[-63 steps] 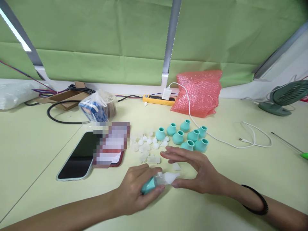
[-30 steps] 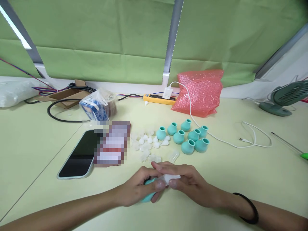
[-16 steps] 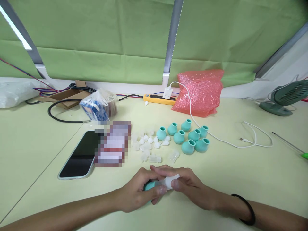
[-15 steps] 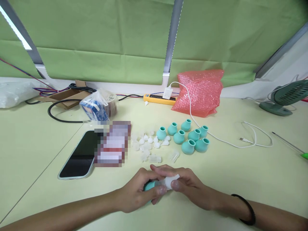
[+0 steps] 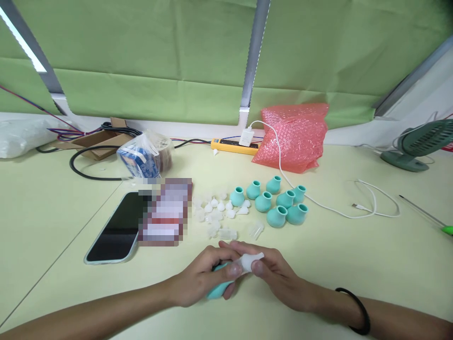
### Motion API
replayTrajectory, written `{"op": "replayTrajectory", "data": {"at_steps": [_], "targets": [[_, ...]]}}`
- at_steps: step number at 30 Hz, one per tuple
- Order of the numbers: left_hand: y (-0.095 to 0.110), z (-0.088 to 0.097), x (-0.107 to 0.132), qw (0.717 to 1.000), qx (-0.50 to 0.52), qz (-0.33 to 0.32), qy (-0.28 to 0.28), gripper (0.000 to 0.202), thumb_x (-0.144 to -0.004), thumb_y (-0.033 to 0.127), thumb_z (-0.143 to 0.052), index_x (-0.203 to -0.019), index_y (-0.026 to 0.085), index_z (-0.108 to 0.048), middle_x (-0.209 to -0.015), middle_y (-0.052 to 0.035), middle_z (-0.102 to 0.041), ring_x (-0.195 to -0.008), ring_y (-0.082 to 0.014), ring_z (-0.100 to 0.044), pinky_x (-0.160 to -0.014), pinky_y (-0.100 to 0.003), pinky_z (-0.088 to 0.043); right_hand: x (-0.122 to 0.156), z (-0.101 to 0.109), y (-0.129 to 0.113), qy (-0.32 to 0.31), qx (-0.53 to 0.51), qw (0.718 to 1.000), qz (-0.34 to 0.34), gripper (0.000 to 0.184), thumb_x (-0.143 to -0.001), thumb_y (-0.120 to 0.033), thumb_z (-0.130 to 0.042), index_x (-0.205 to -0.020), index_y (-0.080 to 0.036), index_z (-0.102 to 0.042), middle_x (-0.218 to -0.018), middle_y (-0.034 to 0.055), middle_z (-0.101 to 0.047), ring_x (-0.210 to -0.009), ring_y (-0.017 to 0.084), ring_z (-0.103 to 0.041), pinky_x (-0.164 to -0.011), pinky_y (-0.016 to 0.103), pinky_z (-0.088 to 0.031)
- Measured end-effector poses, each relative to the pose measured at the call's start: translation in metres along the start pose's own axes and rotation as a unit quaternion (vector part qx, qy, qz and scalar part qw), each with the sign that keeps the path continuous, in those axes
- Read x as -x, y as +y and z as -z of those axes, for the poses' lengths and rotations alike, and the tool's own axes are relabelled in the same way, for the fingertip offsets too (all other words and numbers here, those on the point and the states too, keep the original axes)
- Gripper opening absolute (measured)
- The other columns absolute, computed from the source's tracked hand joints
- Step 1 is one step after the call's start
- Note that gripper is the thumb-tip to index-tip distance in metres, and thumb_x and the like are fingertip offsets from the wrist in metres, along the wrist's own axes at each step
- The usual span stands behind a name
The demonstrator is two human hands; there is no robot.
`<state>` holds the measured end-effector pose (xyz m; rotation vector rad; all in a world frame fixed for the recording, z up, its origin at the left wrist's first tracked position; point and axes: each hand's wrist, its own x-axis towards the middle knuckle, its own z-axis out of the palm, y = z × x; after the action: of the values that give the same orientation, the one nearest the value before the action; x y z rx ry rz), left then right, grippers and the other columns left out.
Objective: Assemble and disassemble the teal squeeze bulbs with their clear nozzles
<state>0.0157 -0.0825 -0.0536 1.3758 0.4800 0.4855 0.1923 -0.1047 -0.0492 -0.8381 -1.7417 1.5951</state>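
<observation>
My left hand [image 5: 196,278] is wrapped round a teal rubber squeeze bulb [image 5: 218,290], its thumb lying over the neck. A soft white nozzle tip [image 5: 250,261] sticks out beyond that thumb at the end of a translucent part. My right hand [image 5: 283,276] closes on the white tip with thumb and fingers, and its fingertips meet those of my left hand. Fingers partly hide the joint between bulb and tip. Just beyond lie two clear plastic tubes, one a clear tube [image 5: 228,233] on its side, and several small white tips [image 5: 221,205].
Several teal bulbs [image 5: 277,216] stand behind my hands. A phone [image 5: 118,229] and a blurred-out flat item [image 5: 166,212] lie to the left. At the back are a yellow power strip [image 5: 233,147] and pink bubble wrap [image 5: 292,137]. A white cable [image 5: 332,208] and a screwdriver [image 5: 424,215] lie right.
The bulb in my left hand has tilted, so more of its teal body shows below the thumb. My left thumb has shifted upward, and the white tip stays between my right fingers.
</observation>
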Motion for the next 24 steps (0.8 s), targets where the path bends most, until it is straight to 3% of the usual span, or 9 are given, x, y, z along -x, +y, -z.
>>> {"op": "replayTrajectory", "data": {"at_steps": [7,13,18,24], "targets": [[-0.003,-0.002,-0.005,0.994,0.103,0.019,0.015,0.035,-0.082,0.042,-0.043,-0.077,0.008,-0.052,-0.048,-0.0005,-0.047,-0.046,-0.0088,-0.041,-0.049,-0.021,-0.032,-0.004,-0.004,0.012,0.069,-0.063,0.995,-0.027,0.052,-0.083,-0.051,-0.034,-0.122,-0.017,-0.042,-0.106,0.0122,-0.058,-0.092,0.02,-0.057,-0.09,0.043,-0.037],[-0.009,-0.003,-0.007,0.983,0.177,0.042,0.032,0.04,-0.077,0.048,-0.048,-0.074,0.008,-0.053,-0.044,-0.0025,-0.051,-0.037,-0.0092,-0.042,-0.04,-0.019,-0.032,-0.01,-0.01,0.013,0.095,-0.125,0.988,-0.015,0.051,-0.082,-0.054,-0.035,-0.115,-0.016,-0.048,-0.1,0.0119,-0.059,-0.109,0.023,-0.047,-0.093,0.042,-0.034],[-0.012,-0.003,-0.008,0.975,0.212,0.044,0.04,0.04,-0.075,0.047,-0.051,-0.072,0.008,-0.054,-0.042,-0.0035,-0.052,-0.034,-0.0093,-0.043,-0.037,-0.018,-0.034,-0.012,-0.011,0.011,0.107,-0.124,0.986,-0.014,0.05,-0.081,-0.055,-0.036,-0.105,-0.016,-0.054,-0.074,0.0075,-0.059,-0.105,0.023,-0.05,-0.092,0.042,-0.036],[-0.013,-0.002,-0.009,0.97,0.239,0.038,0.035,0.038,-0.079,0.045,-0.046,-0.073,0.008,-0.053,-0.04,-0.0035,-0.052,-0.032,-0.0099,-0.044,-0.034,-0.018,-0.034,-0.016,-0.015,0.013,0.128,-0.158,0.979,-0.011,0.047,-0.081,-0.053,-0.036,-0.105,-0.016,-0.054,-0.061,0.0027,-0.053,-0.096,0.021,-0.055,-0.091,0.039,-0.035]]}}
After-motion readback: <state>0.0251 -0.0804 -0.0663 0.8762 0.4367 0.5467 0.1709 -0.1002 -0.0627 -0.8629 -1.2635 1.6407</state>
